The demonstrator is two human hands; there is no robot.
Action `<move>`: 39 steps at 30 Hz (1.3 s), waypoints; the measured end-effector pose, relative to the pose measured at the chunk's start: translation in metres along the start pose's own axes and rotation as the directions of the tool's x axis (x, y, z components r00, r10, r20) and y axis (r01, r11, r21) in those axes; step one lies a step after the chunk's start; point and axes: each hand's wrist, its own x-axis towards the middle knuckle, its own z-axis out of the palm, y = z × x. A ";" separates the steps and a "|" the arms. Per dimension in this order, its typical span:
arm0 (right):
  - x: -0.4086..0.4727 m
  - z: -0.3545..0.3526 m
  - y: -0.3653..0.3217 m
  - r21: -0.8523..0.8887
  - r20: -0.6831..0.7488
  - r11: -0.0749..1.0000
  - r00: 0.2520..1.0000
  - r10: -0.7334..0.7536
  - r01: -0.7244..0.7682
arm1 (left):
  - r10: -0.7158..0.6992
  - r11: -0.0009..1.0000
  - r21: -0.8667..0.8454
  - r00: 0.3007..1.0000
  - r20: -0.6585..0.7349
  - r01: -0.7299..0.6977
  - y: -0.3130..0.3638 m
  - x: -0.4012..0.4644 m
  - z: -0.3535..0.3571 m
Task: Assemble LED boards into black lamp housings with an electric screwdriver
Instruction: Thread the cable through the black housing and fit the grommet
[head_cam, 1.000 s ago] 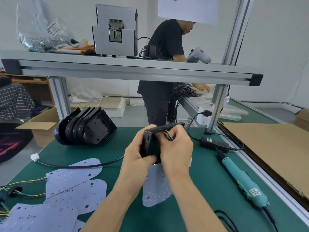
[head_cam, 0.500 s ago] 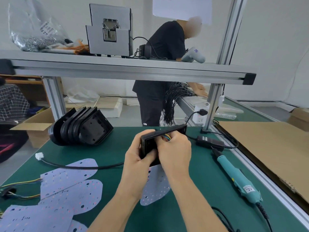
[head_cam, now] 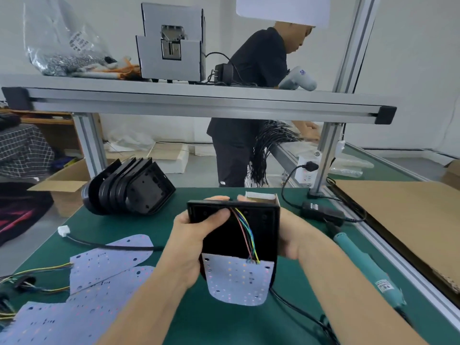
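I hold a black lamp housing point(head_cam: 263, 227) over the green table, its open side facing me. My left hand point(head_cam: 191, 242) grips its left edge, thumb inside the top rim. My right hand point(head_cam: 296, 237) grips its right side from behind, mostly hidden. A white LED board point(head_cam: 236, 282) sticks out of the housing's lower end, and coloured wires point(head_cam: 245, 232) run from the board up into the housing. The teal electric screwdriver point(head_cam: 368, 267) lies on the table to the right.
A stack of black housings point(head_cam: 129, 188) lies at the back left. Several loose LED boards point(head_cam: 94, 290) with wires cover the left front. A black cable with a white plug point(head_cam: 63, 231) crosses the table. A cardboard sheet point(head_cam: 408, 220) lies at right. A person point(head_cam: 251, 95) works behind the frame.
The housing has tilted from edge-on to open side facing me and come closer. My right hand moved from the front wires to the housing's right side. The LED board now sits in its lower end.
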 end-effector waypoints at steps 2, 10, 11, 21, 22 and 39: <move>0.007 0.002 -0.007 0.115 0.209 0.992 0.975 -0.081 0.057 | 0.009 0.999 0.040 0.998 0.056 -0.011 0.003 0.000 0.001; 0.037 -0.005 -0.021 0.307 -0.169 0.938 0.979 -0.115 0.163 | -0.113 0.988 0.112 0.988 0.105 0.101 0.007 -0.004 0.000; 0.040 -0.007 -0.021 0.307 -0.209 0.938 0.973 -0.102 0.164 | -0.154 0.986 0.072 0.984 0.089 0.148 0.005 -0.004 -0.001; 0.048 -0.018 0.006 0.190 -0.277 0.980 0.961 -0.007 0.062 | -0.274 0.961 -0.016 0.960 0.060 0.275 -0.011 -0.002 -0.013; 0.040 -0.021 0.011 0.131 -0.328 0.990 0.945 -0.014 0.060 | -0.257 0.966 -0.020 0.965 0.043 0.259 -0.011 -0.001 -0.018; -0.060 -0.029 0.057 -0.380 -0.077 0.904 0.967 -0.243 0.197 | -0.298 0.951 0.034 0.940 -0.166 0.308 -0.018 -0.007 -0.019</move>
